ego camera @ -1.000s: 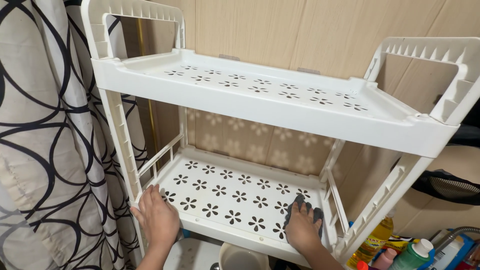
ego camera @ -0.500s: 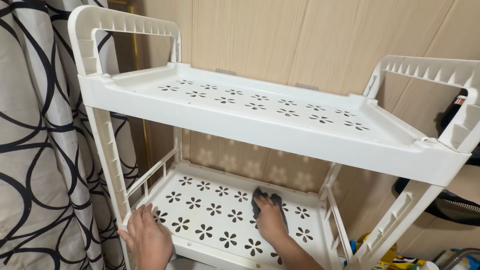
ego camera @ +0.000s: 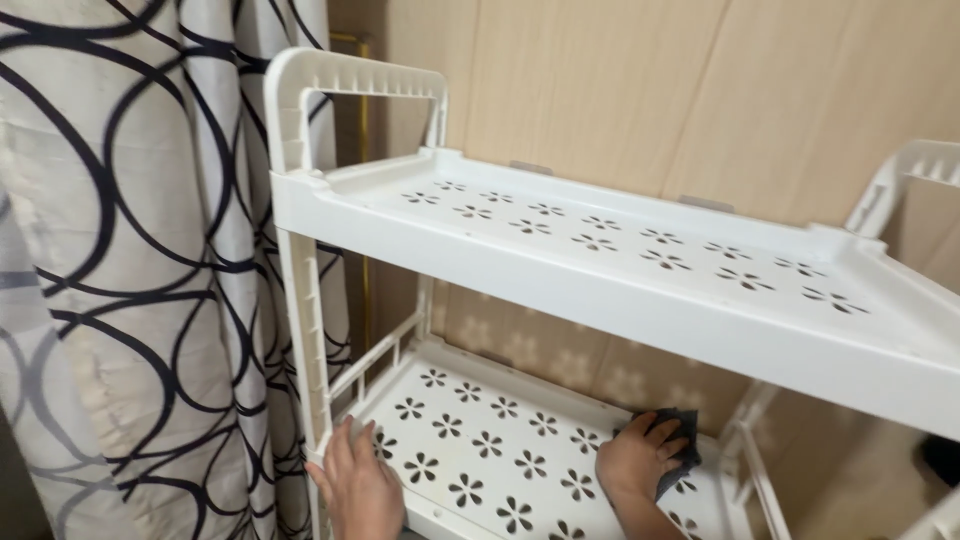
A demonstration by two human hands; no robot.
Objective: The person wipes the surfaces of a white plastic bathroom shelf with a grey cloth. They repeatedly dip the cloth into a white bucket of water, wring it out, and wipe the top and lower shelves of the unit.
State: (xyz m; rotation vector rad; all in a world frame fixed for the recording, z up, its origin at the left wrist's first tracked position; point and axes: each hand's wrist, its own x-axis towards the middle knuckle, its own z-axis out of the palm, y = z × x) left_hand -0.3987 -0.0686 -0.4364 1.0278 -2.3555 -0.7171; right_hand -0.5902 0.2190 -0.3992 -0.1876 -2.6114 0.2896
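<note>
A white plastic rack with flower-shaped holes stands against a wood-panel wall, with an upper shelf [ego camera: 620, 260] and a lower shelf [ego camera: 480, 440]. My right hand [ego camera: 637, 458] presses a dark grey cloth [ego camera: 682, 448] flat on the lower shelf, near its back right. My left hand [ego camera: 358, 484] rests on the front left corner of the lower shelf, fingers spread over the rim beside the left upright [ego camera: 303, 340]. Nothing stands on either shelf.
A white curtain [ego camera: 130, 270] with black looping lines hangs close on the left of the rack. A brass-coloured pipe [ego camera: 362, 150] runs down behind the rack's left handle [ego camera: 350, 85]. The right handle [ego camera: 910, 170] is cut off by the frame edge.
The view has swung left and up, so the curtain fills more of the picture. My right hand has slid the cloth toward the back of the lower shelf. My left hand stays at the front left corner.
</note>
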